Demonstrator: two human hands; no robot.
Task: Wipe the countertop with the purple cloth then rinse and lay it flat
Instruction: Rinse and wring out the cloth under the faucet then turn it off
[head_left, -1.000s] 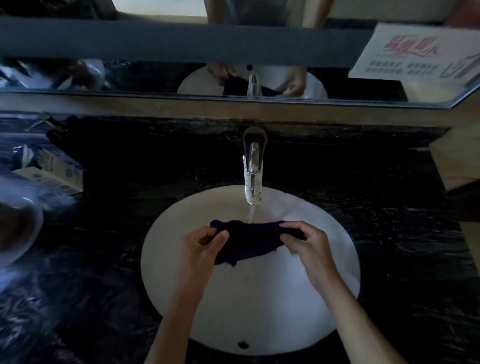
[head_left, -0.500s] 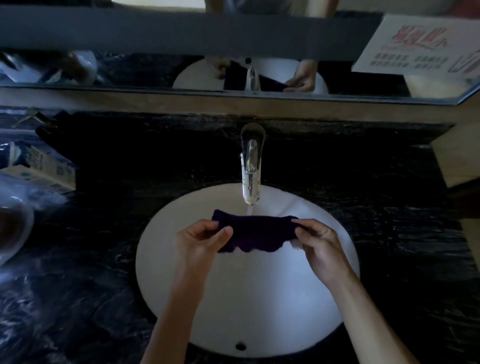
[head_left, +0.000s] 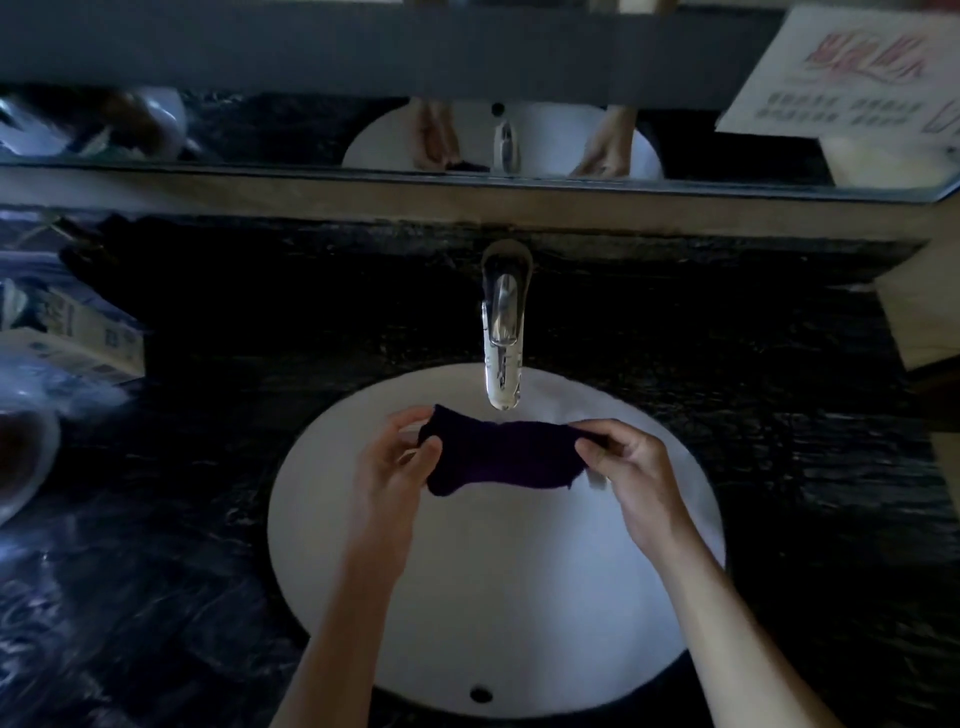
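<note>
Both hands are over the white oval sink basin in the head view, and that's the only view there is. The dark purple cloth is stretched between them, up in the air above the basin, right under the spout of the chrome single-lever faucet, which sits at 12 o'clock from the cloth. Can't really tell whether water is running; nothing clear shows below the spout.

Left hand is at 9 o'clock of the cloth, fingers curled in, thumb and fingertips pinching the left edge. Right hand is at 3 o'clock, also closed in a pinch on the right end, with a bit of fabric bunched under the fingers. The cloth sags a little in the middle and its lower edge hangs ragged, so it's not folded neatly, more like pulled out wide.

The black marbled stone countertop wraps all around the basin. Over at 9 o'clock from the sink, near the frame's left edge, there's a small cardboard box with blue print, and below it a round white bowl with something dark brown inside, cut off by the edge.

Up at 12 o'clock runs the wall mirror, showing the reflected basin, faucet and both hands. A white printed notice with pink lettering is at the upper right, around 2 o'clock.
</note>
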